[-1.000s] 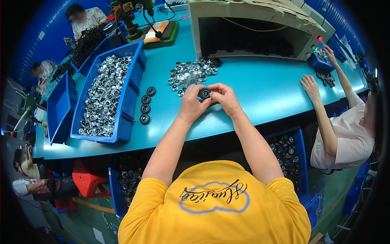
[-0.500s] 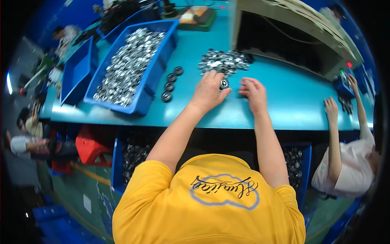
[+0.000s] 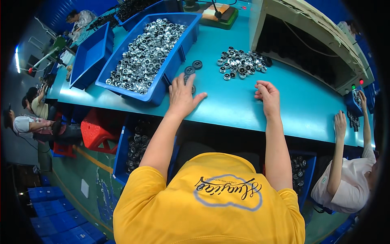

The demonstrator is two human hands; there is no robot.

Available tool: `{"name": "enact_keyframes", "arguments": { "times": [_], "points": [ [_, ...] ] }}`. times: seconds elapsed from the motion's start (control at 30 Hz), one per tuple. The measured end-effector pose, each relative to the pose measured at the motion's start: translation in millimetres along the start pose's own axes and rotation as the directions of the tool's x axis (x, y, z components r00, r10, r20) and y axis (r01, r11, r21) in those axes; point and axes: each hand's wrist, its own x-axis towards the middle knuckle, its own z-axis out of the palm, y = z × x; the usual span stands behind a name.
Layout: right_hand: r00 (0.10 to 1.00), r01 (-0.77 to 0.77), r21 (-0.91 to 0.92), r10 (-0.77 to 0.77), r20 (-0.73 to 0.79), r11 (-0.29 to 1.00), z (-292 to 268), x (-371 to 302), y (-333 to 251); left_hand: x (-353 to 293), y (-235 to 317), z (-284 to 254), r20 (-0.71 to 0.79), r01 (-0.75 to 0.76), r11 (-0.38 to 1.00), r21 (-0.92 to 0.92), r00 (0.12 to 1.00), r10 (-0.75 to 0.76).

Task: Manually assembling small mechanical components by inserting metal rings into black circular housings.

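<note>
My left hand [image 3: 182, 97] is over a short row of black toy-like wheels, its fingers spread and its thumb stretched out to the right. A black wheel [image 3: 197, 64] lies at the row's far end, with another wheel [image 3: 189, 70] beside it; the hand partly covers the nearer ones. My right hand [image 3: 269, 99] hovers above the teal table [image 3: 231, 101], thumb and fingers curled together. Whatever they may hold is hidden. Beyond it lies a loose pile of shiny silver wheel hubs [image 3: 239, 63].
A blue bin [image 3: 156, 95] full of silver hubs stands left, next to another blue bin [image 3: 89, 55]. A beige machine housing [image 3: 321, 24] with a dark opening stands at the back right. A co-worker's hand [image 3: 340, 124] rests at right. Below the table are bins of black wheels [image 3: 138, 148].
My left hand has moved left from near the hub pile to the row of wheels; the wheel it held no longer shows in it. My right hand's fingers have curled in more.
</note>
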Motion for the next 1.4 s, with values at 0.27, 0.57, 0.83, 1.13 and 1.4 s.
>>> {"name": "enact_keyframes", "arguments": {
  "times": [0.27, 0.57, 0.83, 1.13, 1.4],
  "points": [
    [1.000, 0.019, -0.072, -0.018, 0.009, 0.997, 1, 8, 12, 1, -7, 11, -0.074, 0.076, 0.996, 0.054, 0.995, -0.072],
    [0.999, -0.003, -0.081, 0.007, 0.048, 0.997, -10, 9, 24, -116, -37, -61, -0.084, 0.005, 0.995, 0.097, 0.996, 0.003],
    [0.999, -0.011, -0.104, 0.016, 0.048, 0.994, -8, 8, 28, -212, -108, -108, 0.299, 0.094, 0.950, 0.296, 0.936, -0.186],
    [0.999, 0.045, -0.135, -0.043, 0.015, 0.990, 5, 1, 10, 42, 18, -7, -0.135, -0.234, 0.968, -0.091, 0.966, 0.220],
    [0.999, 0.013, -0.095, -0.009, 0.041, 0.995, 7, -5, 3, 70, 2, 42, 0.160, -0.005, 0.965, 0.263, 0.986, -0.038]
  ]
}}
